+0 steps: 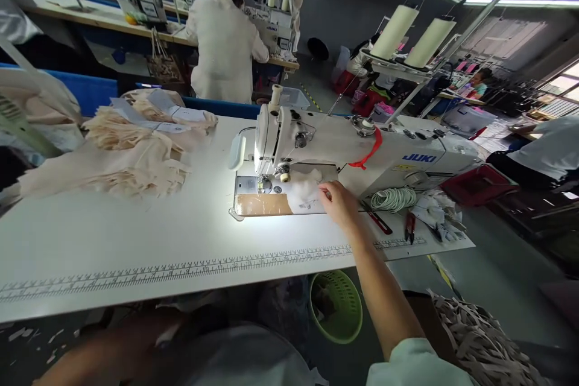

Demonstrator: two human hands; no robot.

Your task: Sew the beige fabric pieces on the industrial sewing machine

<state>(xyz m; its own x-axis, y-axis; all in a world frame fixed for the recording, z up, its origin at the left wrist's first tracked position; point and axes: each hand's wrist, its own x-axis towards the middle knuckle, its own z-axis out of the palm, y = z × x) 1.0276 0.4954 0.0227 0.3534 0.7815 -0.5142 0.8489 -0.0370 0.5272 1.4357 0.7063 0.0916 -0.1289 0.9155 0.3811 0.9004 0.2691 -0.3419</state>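
My right hand reaches over the white table to the bed of the white JUKI sewing machine. Its fingers rest on a small piece of pale fabric lying just right of the needle, under the machine's lamp. Whether the fingers pinch the fabric or only press on it is unclear. My left arm stays low at the bottom left, below the table edge, blurred; the hand itself is not visible.
Stacks of beige fabric pieces cover the table's left. A coil of cord, red-handled snips and scraps lie right of my hand. A green basket stands under the table. A person in white works at the far bench.
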